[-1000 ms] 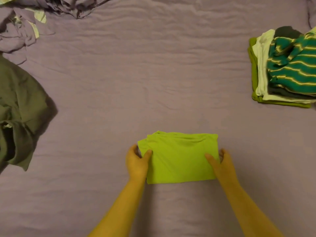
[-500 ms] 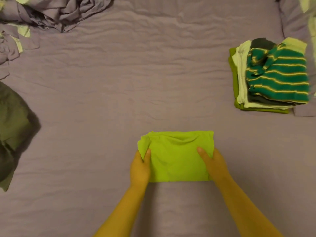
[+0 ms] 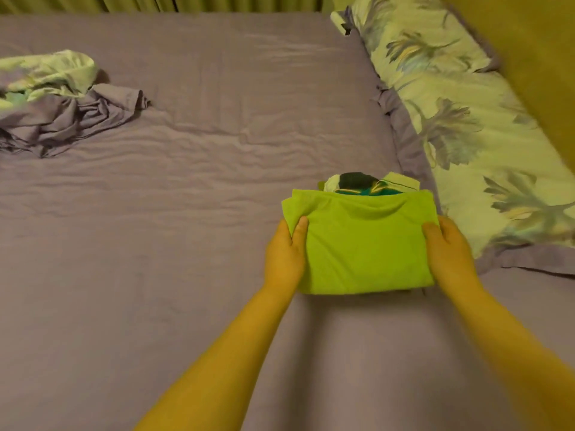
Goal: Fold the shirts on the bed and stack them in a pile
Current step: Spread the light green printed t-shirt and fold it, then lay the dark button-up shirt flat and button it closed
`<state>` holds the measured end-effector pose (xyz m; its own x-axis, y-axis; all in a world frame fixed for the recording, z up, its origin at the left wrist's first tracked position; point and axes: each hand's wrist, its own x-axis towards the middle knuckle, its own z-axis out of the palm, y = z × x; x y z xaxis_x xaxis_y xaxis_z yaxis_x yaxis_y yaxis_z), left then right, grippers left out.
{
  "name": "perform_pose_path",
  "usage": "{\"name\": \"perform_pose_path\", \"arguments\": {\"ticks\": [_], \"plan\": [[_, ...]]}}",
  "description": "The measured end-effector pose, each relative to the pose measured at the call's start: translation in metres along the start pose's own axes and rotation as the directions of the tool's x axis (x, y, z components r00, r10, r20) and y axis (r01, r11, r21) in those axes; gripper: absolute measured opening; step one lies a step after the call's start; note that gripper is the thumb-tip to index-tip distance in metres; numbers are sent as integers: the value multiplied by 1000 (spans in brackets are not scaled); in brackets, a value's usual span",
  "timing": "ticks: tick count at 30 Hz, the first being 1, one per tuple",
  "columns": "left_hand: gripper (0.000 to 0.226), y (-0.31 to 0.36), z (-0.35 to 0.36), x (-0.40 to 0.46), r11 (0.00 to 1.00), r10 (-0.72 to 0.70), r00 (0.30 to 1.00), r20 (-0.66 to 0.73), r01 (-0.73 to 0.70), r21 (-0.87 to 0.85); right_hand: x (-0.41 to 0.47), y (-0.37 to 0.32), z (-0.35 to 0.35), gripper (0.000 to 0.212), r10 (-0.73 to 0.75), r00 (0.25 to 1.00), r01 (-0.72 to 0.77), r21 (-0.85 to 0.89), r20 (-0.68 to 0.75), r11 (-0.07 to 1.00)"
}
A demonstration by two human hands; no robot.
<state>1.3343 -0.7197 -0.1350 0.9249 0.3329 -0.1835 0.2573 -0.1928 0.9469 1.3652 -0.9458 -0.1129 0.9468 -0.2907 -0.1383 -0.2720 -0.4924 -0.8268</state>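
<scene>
A folded lime-green shirt (image 3: 364,244) is held between both hands. My left hand (image 3: 284,253) grips its left edge, thumb on top. My right hand (image 3: 451,253) grips its right edge the same way. The shirt covers most of the pile of folded shirts (image 3: 370,183); only the pile's far edge shows, with a dark collar, white cloth and green stripes. I cannot tell whether the shirt rests on the pile or hovers just above it.
The purple bed sheet (image 3: 186,213) spreads wide to the left. A crumpled heap of purple and pale-green cloth (image 3: 59,104) lies at the far left. A floral pillow (image 3: 460,126) runs along the right side, close behind the pile. Curtains (image 3: 155,3) hang beyond the bed.
Both hands have carried the lime-green shirt from the near middle of the bed to the right, over the pile. The view has swung right; the dark olive garment is out of sight.
</scene>
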Motion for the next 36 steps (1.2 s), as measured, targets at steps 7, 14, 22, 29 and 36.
{"name": "perform_pose_path", "arguments": {"ticks": [7,14,22,29,36], "plan": [[38,23,88,70,996,40,992,118,-49,79,86,33,-26,39,1,999,-1,-14,38,1000],[70,-9,122,84,529,350,927,133,-313,789,100,74,16,57,-219,952,304,-602,212,738],[58,-73,158,103,167,256,786,562,-609,776,120,107,52,71,-128,919,378,-737,373,561],[64,-79,171,111,165,146,815,560,-579,799,131,118,58,79,-57,920,350,-750,387,561],[56,-27,158,99,165,-165,767,621,-599,784,125,72,59,59,190,887,283,-821,420,496]]}}
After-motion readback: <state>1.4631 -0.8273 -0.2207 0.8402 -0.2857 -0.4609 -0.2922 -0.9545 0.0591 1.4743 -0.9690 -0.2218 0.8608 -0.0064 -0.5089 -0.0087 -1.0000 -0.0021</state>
